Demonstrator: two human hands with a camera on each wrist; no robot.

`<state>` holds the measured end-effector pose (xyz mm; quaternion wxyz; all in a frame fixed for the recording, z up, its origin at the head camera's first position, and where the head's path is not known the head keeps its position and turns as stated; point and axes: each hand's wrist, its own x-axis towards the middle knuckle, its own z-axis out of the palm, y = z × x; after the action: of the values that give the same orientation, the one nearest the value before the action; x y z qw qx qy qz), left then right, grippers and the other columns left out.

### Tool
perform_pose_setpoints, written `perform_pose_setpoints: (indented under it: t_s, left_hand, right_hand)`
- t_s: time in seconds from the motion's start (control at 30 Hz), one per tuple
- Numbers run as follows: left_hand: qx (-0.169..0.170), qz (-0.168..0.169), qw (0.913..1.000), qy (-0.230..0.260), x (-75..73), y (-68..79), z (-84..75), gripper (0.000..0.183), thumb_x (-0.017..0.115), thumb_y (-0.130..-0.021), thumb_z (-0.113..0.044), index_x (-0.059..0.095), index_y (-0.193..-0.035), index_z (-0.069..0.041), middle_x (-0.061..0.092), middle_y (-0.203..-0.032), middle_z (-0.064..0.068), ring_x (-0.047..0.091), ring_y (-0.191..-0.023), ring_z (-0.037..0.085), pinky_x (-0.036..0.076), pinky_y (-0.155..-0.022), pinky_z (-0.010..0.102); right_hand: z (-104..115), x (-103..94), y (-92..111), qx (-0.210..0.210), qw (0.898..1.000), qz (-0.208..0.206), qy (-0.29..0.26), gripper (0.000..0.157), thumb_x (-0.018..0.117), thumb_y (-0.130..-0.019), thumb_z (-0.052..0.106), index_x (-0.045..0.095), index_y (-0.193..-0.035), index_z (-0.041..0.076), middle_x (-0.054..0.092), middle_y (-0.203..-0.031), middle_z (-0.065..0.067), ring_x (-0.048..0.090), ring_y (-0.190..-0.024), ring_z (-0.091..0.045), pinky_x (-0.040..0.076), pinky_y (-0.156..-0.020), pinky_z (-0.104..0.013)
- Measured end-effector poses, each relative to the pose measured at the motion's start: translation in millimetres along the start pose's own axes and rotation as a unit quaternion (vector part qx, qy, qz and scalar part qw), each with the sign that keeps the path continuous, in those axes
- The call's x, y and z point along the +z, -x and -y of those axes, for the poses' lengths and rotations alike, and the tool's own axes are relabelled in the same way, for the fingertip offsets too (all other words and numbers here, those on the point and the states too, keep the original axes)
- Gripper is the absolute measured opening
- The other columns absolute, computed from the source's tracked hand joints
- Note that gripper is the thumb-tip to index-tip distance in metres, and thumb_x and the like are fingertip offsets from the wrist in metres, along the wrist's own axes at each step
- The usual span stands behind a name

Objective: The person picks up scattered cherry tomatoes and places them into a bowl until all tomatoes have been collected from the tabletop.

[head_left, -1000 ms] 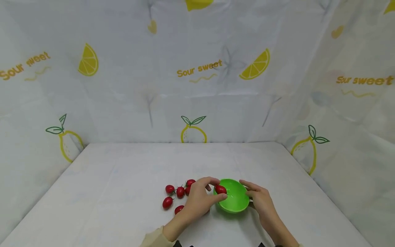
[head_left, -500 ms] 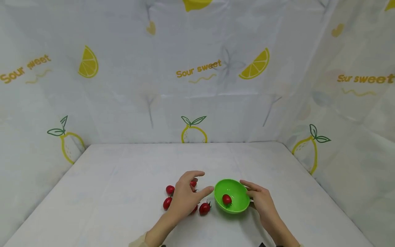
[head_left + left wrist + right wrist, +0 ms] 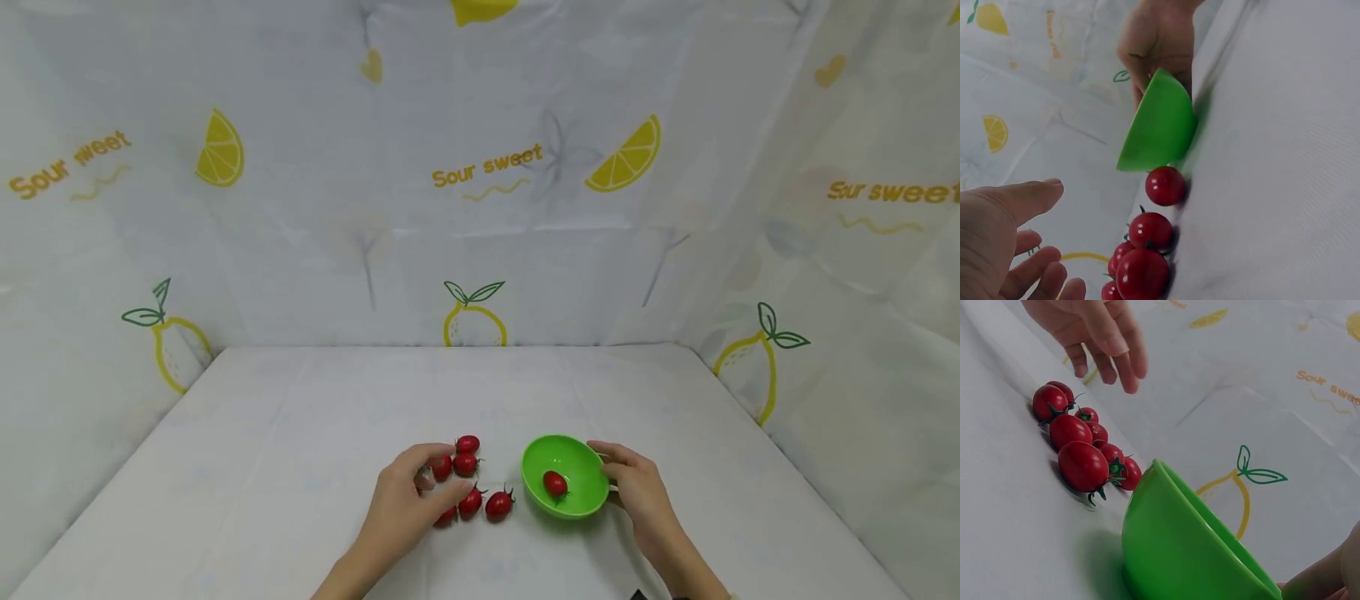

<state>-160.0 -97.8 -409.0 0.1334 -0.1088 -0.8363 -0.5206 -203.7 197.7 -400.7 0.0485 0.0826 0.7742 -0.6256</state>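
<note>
In the head view, low in the centre, the left hand spreads thumb and fingers over loose tomatoes; right of them, the right hand grips the green bowl, with one tomato inside. In the left wrist view, the left hand sits lower left, apart from the tomatoes. In the right wrist view, the bowl fills the lower centre, tomatoes left.

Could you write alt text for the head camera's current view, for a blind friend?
A person's left hand hovers over red tomatoes on a white table; their right hand holds a green bowl containing one tomato. Lemon-patterned sheeting hangs behind.
</note>
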Motion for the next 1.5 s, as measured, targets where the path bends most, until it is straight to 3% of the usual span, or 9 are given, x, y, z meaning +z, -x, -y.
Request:
perform_pose_setpoints:
  t_s: [0.2,0.43,0.73,0.9,1.5]
  left_hand:
    - [-0.009,-0.007,0.9999,-0.004,-8.7,12.6,14.2,0.045,0.083,-0.079,-0.035,0.068,-0.114,-0.012,0.066,-0.102,0.001,0.06,-0.09,0.025,0.053,-0.077,0.03]
    - [-0.034,0.006,0.9991,-0.023,-15.8,17.0,24.7,0.043,0.086,-0.077,-0.03,0.07,-0.113,-0.013,0.068,-0.105,-0.002,0.06,-0.093,0.019,0.053,-0.078,0.027]
    - [-0.011,0.022,0.9997,0.001,-16.9,18.6,24.3,0.042,0.085,-0.078,-0.029,0.07,-0.113,-0.011,0.068,-0.107,0.0,0.061,-0.093,0.021,0.053,-0.079,0.026]
    - [-0.003,0.029,0.9996,-0.002,-16.3,18.6,21.5,0.04,0.083,-0.08,-0.028,0.07,-0.114,-0.01,0.069,-0.107,-0.001,0.062,-0.095,0.02,0.053,-0.083,0.032]
    - [-0.047,0.057,0.9972,-0.013,-13.0,18.3,26.6,0.045,0.083,-0.08,-0.017,0.067,-0.12,-0.005,0.068,-0.113,0.004,0.063,-0.107,0.024,0.051,-0.089,0.037]
  right_hand:
    - [-1,-1.6,4,-0.002,1.0,-0.011,-0.006,0.04,0.047,-0.096,0.006,0.054,-0.135,-0.004,0.056,-0.13,-0.019,0.059,-0.102,-0.025,0.051,-0.082,-0.036]
    - [-1,-0.8,3,0.0,1.0,-0.007,-0.001,0.04,0.045,-0.097,0.008,0.054,-0.133,-0.006,0.053,-0.134,-0.02,0.058,-0.103,-0.024,0.05,-0.083,-0.036]
    - [-1,-2.1,3,-0.002,1.0,-0.007,-0.008,0.039,0.045,-0.098,0.008,0.054,-0.133,-0.006,0.053,-0.134,-0.02,0.058,-0.103,-0.023,0.05,-0.084,-0.036]
    - [0,-2.6,4,-0.002,1.0,-0.009,-0.006,0.04,0.044,-0.098,0.008,0.053,-0.134,-0.007,0.051,-0.135,-0.021,0.058,-0.104,-0.024,0.05,-0.084,-0.036]
    - [-2,3.4,0,-0.004,1.0,-0.012,-0.006,0.038,0.045,-0.097,0.007,0.056,-0.131,-0.007,0.057,-0.127,-0.017,0.059,-0.098,-0.022,0.05,-0.081,-0.035]
